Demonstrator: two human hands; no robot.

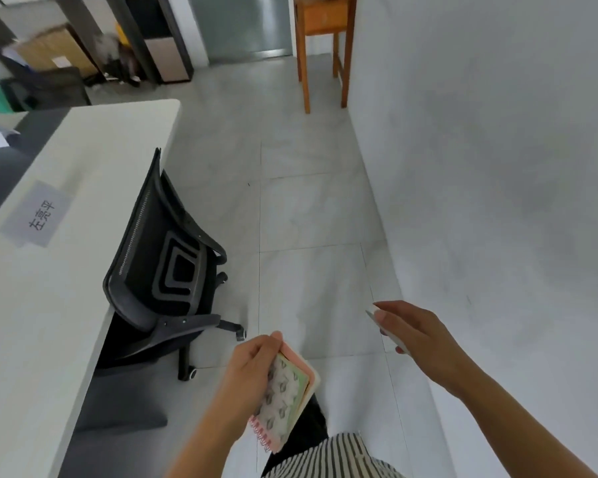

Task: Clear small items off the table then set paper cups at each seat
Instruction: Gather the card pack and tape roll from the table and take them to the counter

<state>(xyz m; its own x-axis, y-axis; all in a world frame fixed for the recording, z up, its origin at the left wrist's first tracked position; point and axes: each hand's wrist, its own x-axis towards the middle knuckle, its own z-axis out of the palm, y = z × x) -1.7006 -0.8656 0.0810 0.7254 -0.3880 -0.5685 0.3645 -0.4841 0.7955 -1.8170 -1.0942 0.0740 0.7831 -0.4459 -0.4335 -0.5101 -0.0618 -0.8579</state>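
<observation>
My left hand [252,370] grips a small pink spiral notebook [285,398] with a patterned cover, held low in front of my striped shirt. My right hand [415,334] is closed on a thin white pen-like item [392,339] that sticks out on both sides of the fingers. Both hands are over the tiled floor, to the right of the long white table [49,305]. A paper name label [37,213] lies on the table top. No paper cups are in view.
A black mesh office chair [166,277] is pushed against the table's right edge. A white wall [497,167] runs along the right. A wooden stool [325,46] stands ahead by the wall. Shelving and a cardboard box [52,50] are at the far left.
</observation>
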